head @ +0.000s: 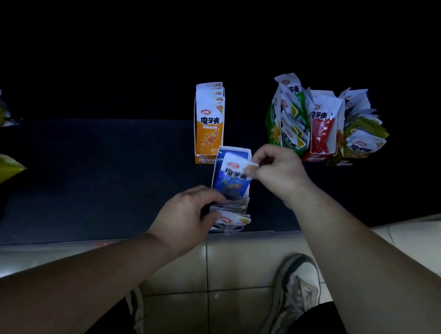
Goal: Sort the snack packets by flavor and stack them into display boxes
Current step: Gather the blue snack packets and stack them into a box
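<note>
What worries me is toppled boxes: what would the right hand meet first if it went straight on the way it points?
The right hand, pinching a blue packet at the blue box, points up and left. Past that packet, the orange box looks first in line, though depth is unclear.

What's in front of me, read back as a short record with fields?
left hand: grips blue box near end
right hand: pinches top of blue packet standing in that box
orange box: upright, just behind blue box
green box, red box, olive box: side by side, right rear, packed
table: dark
</note>
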